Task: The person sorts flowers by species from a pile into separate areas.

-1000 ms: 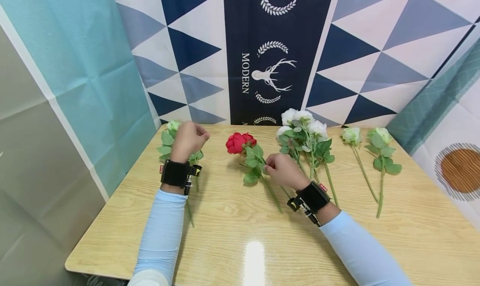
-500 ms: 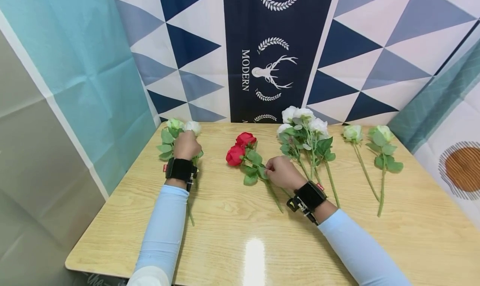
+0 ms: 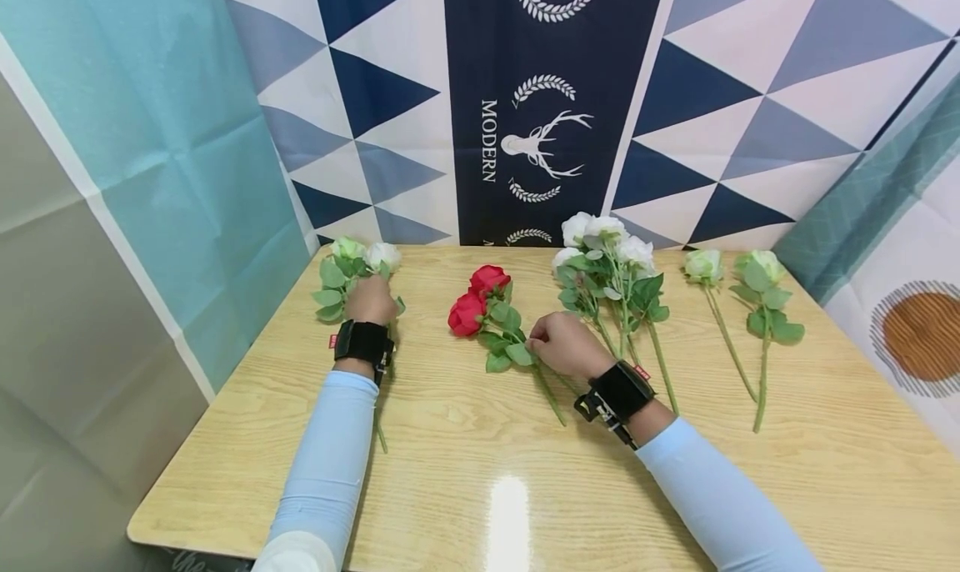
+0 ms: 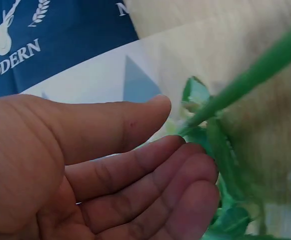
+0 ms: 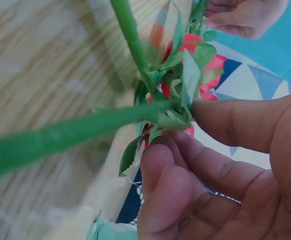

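Table [image 3: 465, 472] first: it was a pale wood-grain top under patterned backdrop cloths [image 3: 540, 97], and it carried four groups of artificial roses laid in a row with their blooms toward the far edge. From my seat I read the step in hand as sorting or straightening those stems by colour.

The biggest cluster, the white rose bunch [image 3: 609, 259], lay right of centre, and two single pale green roses [image 3: 731, 272] lay well apart from it further right.

The red roses [image 3: 477, 298] lay in the middle, two blooms on leafy stems. My right hand [image 3: 564, 345] sat on their stems just below the leaves; in the right wrist view the thumb and fingers [image 5: 225, 127] were closed in a pinch on the green stem [image 5: 85, 131]. I judged the grip best kept low on the stem, clear of the leaves, so the blooms would turn together and not snag the white bunch beside them.

The white and green roses [image 3: 360, 259] lay at the far left. My left hand [image 3: 371, 300] rested over their stems with its fingers [image 4: 150, 165] loose and nearly straight, gripping nothing. I judged it should only steady that pair flat while the right hand worked.
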Demonstrator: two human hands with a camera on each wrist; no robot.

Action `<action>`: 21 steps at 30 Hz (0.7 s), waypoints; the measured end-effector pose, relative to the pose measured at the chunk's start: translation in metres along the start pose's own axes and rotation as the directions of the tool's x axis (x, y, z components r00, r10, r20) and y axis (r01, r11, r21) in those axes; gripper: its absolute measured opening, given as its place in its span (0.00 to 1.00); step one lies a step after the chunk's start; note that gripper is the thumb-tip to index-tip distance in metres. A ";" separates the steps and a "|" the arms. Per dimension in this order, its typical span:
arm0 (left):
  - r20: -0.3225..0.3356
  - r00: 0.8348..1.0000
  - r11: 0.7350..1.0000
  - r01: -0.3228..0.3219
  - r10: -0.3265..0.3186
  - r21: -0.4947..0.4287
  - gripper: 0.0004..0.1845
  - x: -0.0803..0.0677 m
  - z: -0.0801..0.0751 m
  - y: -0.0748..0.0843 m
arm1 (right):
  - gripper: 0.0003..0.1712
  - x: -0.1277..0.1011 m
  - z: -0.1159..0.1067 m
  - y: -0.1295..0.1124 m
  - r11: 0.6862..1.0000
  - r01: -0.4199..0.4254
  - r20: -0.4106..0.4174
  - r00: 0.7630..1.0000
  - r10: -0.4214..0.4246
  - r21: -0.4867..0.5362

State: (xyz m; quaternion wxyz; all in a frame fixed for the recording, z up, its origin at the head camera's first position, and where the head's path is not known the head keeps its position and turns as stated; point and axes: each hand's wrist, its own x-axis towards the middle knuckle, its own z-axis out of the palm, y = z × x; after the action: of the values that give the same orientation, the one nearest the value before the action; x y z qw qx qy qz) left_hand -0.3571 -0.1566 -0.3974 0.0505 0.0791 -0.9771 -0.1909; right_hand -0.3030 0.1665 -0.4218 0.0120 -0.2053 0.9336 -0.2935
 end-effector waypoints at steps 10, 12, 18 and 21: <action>0.058 0.998 0.999 0.039 -0.038 -0.007 0.09 0.006 0.014 -0.009 | 0.10 -0.003 -0.003 -0.003 0.999 0.051 -0.013 0.999 -0.051 0.018; 0.062 0.997 0.999 0.044 -0.044 0.001 0.08 0.008 0.016 -0.010 | 0.10 -0.004 -0.004 -0.004 0.998 0.053 -0.012 0.999 -0.053 0.023; 0.085 0.995 0.999 0.050 -0.048 -0.022 0.10 0.008 0.015 -0.009 | 0.10 -0.005 -0.005 -0.005 0.998 0.052 -0.004 0.999 -0.052 0.032; 0.079 0.996 0.999 0.036 -0.034 -0.030 0.11 0.006 0.014 -0.009 | 0.10 -0.006 -0.007 -0.007 0.998 0.057 -0.009 0.998 -0.057 0.024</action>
State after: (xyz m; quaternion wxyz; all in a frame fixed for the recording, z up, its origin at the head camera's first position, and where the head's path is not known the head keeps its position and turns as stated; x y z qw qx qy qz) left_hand -0.3633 -0.1609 -0.4129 0.0101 0.0879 -0.9737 -0.2098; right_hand -0.2959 0.1677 -0.4132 0.0022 -0.2304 0.9237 -0.3060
